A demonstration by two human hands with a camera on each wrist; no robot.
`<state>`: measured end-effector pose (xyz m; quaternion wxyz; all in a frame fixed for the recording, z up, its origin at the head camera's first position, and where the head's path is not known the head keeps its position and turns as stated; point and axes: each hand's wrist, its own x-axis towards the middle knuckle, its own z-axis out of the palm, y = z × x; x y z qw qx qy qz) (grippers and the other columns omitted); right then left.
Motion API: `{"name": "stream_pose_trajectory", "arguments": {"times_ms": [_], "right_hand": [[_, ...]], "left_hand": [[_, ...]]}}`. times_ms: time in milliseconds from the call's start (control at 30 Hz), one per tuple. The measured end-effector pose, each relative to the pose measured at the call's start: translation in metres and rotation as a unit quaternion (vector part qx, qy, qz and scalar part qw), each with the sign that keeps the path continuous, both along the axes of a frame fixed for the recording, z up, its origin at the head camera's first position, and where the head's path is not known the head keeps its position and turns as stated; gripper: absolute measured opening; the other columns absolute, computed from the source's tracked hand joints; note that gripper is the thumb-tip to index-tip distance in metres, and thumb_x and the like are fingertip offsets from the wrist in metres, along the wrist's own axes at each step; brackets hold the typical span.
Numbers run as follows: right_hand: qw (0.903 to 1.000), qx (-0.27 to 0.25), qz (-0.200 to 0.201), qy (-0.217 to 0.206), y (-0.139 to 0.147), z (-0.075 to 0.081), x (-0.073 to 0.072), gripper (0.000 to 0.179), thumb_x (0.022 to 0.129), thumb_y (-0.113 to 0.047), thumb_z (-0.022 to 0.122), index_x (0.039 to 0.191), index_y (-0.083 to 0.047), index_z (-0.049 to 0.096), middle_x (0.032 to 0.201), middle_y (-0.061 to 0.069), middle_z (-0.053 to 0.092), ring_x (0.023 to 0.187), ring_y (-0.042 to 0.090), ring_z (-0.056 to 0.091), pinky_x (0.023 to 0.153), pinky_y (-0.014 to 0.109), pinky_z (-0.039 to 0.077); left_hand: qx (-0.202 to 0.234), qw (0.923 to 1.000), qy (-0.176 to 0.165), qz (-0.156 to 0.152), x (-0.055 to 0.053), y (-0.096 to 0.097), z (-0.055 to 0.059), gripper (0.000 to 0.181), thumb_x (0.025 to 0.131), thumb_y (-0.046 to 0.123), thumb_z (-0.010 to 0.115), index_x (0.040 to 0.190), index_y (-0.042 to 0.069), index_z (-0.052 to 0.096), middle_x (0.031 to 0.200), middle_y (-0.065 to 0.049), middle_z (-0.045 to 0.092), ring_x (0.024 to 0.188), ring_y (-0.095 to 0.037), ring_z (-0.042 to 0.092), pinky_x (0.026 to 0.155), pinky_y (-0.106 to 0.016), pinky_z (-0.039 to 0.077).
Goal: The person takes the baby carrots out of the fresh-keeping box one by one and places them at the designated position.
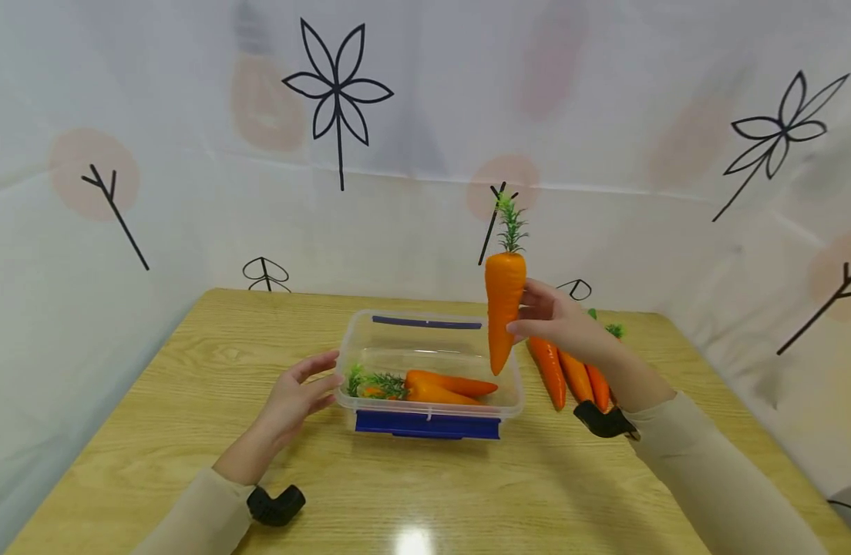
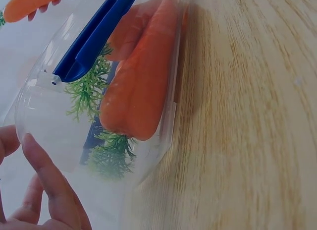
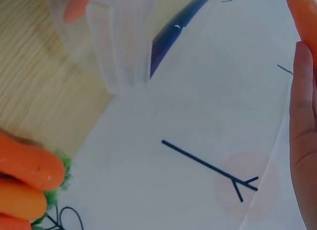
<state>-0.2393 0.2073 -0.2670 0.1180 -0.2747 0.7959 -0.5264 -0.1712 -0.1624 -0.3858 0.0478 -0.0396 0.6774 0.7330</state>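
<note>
An orange carrot (image 1: 503, 297) with a green leafy top is pinched in my right hand (image 1: 553, 317). It hangs upright, tip down, over the right end of a clear plastic box (image 1: 428, 411) with blue clips. Inside the box lie carrots (image 1: 442, 393), their green tops toward the left end. My left hand (image 1: 297, 397) is at the box's left end, its fingertips (image 2: 30, 143) against the clear wall in the left wrist view. Only part of my right hand (image 3: 303, 136) and the held carrot (image 3: 303, 14) show in the right wrist view.
Several more carrots (image 1: 574, 376) lie on the wooden table (image 1: 273, 324) to the right of the box, partly behind my right forearm. A white cloth (image 1: 425, 154) printed with plants hangs behind the table. Each wrist carries a black strap (image 1: 276, 505).
</note>
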Motion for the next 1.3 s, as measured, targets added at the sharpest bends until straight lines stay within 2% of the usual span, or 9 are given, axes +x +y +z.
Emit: {"name": "stream_pose_trajectory", "arguments": {"times_ms": [233,367,467,567,800,933,1100,1300], "right_hand": [[0.9997,0.007,-0.013,0.021,0.020,0.000,0.012,0.062,0.089,-0.007,0.062,0.142,0.001,0.030,0.127,0.017,0.049,0.110,0.022,0.054,0.085,0.032,0.049],[0.9988,-0.011,-0.018,0.044,0.035,-0.003,0.016,0.055,0.089,0.000,0.059,0.137,0.003,0.034,0.119,0.005,0.054,0.104,0.013,0.057,0.081,0.029,0.051],[0.9978,-0.024,-0.021,0.058,0.048,-0.006,0.018,0.046,0.089,0.004,0.057,0.131,-0.003,0.041,0.113,-0.002,0.057,0.100,0.010,0.058,0.077,0.027,0.052],[0.9977,-0.029,-0.024,0.057,0.062,-0.009,0.020,0.043,0.090,0.004,0.056,0.129,-0.009,0.044,0.113,-0.004,0.058,0.099,0.010,0.058,0.077,0.025,0.051],[0.9907,0.050,-0.092,0.087,0.089,-0.010,0.025,0.048,0.092,-0.008,0.059,0.134,0.000,0.038,0.115,-0.005,0.056,0.101,0.004,0.056,0.080,0.019,0.047],[0.9907,0.037,-0.099,0.086,0.106,-0.014,0.026,0.045,0.092,-0.003,0.056,0.134,-0.007,0.040,0.115,-0.009,0.055,0.101,0.002,0.055,0.078,0.019,0.049],[0.9895,0.022,-0.109,0.092,0.124,-0.022,0.027,0.041,0.092,0.001,0.055,0.127,-0.017,0.045,0.111,-0.009,0.056,0.097,0.002,0.057,0.073,0.022,0.051],[0.9808,0.068,-0.158,0.092,0.146,-0.033,0.028,0.040,0.094,-0.004,0.054,0.125,-0.024,0.041,0.110,-0.015,0.053,0.093,-0.004,0.056,0.072,0.019,0.050]], "left_hand": [[0.001,1.0000,0.000,0.002,0.000,-0.002,-0.001,0.051,0.088,0.012,0.065,0.135,0.003,0.046,0.132,-0.013,0.040,0.093,-0.012,0.058,0.079,-0.026,0.051],[0.001,1.0000,0.001,0.002,-0.001,-0.003,-0.001,0.052,0.088,0.012,0.065,0.135,0.003,0.046,0.132,-0.013,0.040,0.093,-0.012,0.057,0.079,-0.026,0.051],[-0.001,1.0000,0.002,0.001,-0.001,-0.003,-0.001,0.052,0.088,0.012,0.065,0.135,0.003,0.046,0.132,-0.013,0.040,0.094,-0.012,0.057,0.079,-0.027,0.051],[-0.003,1.0000,0.002,0.003,-0.001,-0.003,-0.001,0.051,0.088,0.012,0.065,0.135,0.003,0.046,0.132,-0.013,0.041,0.093,-0.012,0.058,0.079,-0.026,0.051],[-0.001,1.0000,-0.002,0.008,0.000,-0.003,-0.002,0.052,0.088,0.011,0.065,0.135,0.003,0.046,0.132,-0.013,0.041,0.092,-0.012,0.058,0.078,-0.026,0.051],[-0.001,1.0000,-0.001,0.008,0.000,-0.003,-0.002,0.051,0.088,0.011,0.065,0.135,0.003,0.046,0.131,-0.013,0.042,0.092,-0.012,0.058,0.077,-0.026,0.051],[-0.003,1.0000,0.001,0.006,-0.001,-0.002,-0.001,0.051,0.088,0.012,0.065,0.135,0.003,0.047,0.131,-0.013,0.042,0.092,-0.012,0.058,0.077,-0.026,0.051],[-0.008,1.0000,0.001,0.005,-0.001,0.000,-0.001,0.050,0.088,0.012,0.065,0.134,0.004,0.047,0.131,-0.013,0.042,0.094,-0.013,0.057,0.078,-0.027,0.051]]}}
